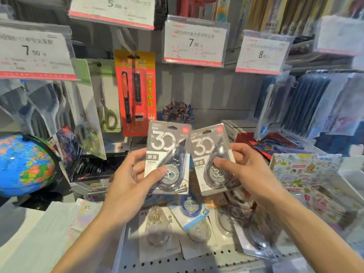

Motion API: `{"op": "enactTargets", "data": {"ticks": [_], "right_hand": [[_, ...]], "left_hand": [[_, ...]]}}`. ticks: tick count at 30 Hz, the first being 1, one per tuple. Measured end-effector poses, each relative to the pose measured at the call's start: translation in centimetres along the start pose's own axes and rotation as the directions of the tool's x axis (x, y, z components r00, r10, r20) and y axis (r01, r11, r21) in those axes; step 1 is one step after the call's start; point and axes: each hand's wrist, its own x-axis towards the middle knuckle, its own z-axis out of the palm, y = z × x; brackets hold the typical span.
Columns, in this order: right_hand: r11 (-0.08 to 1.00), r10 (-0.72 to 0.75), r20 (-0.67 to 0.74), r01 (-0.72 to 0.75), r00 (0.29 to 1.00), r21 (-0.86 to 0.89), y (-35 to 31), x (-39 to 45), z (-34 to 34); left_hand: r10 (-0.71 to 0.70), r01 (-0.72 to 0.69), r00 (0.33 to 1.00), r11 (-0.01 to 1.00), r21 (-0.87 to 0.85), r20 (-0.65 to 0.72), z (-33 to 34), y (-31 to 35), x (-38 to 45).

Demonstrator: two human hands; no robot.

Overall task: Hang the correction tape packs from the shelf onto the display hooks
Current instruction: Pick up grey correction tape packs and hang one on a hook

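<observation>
Two grey correction tape packs, each marked with a big "30", are held up side by side in front of the display wall. My left hand point(130, 180) grips the left pack point(167, 146) by its lower part, thumb on the blister. My right hand point(248, 170) pinches the right pack point(208, 152), which tilts slightly to the right. Below them several more correction tape packs point(177, 227) lie flat on the perforated shelf point(177, 263). The hook under the 7.90 price tag point(195, 43) is hidden behind that tag.
A red pen-and-lead card point(137, 91) and packed scissors point(106, 107) hang at the left. A blue globe point(25, 164) stands at the far left. Dark sleeved packs point(311, 107) hang at the right, with sticker sheets point(307, 174) below them.
</observation>
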Motion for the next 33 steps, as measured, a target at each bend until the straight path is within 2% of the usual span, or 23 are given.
{"op": "enactTargets", "data": {"ticks": [6,12,20,26,33], "right_hand": [[0.99,-0.134,-0.038,0.135,0.99,0.032,-2.9,-0.4,-5.0],[0.963,-0.266,-0.014,0.266,0.964,0.032,-4.3,-0.4,-13.3],[0.932,-0.359,0.05,0.356,0.932,0.071,-4.6,0.7,-21.9],[0.917,-0.388,0.088,0.375,0.917,0.138,-4.2,1.6,-23.4],[0.915,-0.391,0.095,0.376,0.915,0.144,-3.2,2.3,-23.3]], "left_hand": [[0.139,-0.138,0.99,0.99,0.036,-0.009,5.0,3.2,0.4],[0.256,-0.253,0.966,0.965,0.077,-0.037,12.0,5.2,-0.1],[0.319,-0.282,0.942,0.922,0.264,-0.107,21.0,8.6,-0.5],[0.357,-0.279,0.921,0.884,0.375,-0.156,22.0,11.1,-0.3],[0.383,-0.278,0.913,0.835,0.475,-0.139,21.4,13.5,-0.1]]}}
